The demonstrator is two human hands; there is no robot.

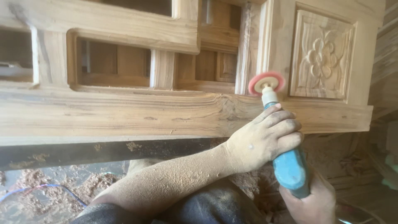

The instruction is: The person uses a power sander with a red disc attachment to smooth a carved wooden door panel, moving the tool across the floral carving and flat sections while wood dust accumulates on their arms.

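A blue power sander with a white neck and a round pink sanding disc points up at a wooden door frame. The disc touches the frame's moulded edge beside a carved flower panel. My left hand, dusted with sawdust, wraps around the tool's upper body. My right hand grips the tool's lower end at the bottom edge of the view.
Open rectangular cutouts run along the frame's upper left. Sawdust and wood shavings cover the floor below, where a thin blue and red cable lies. Stacked timber stands at the far right.
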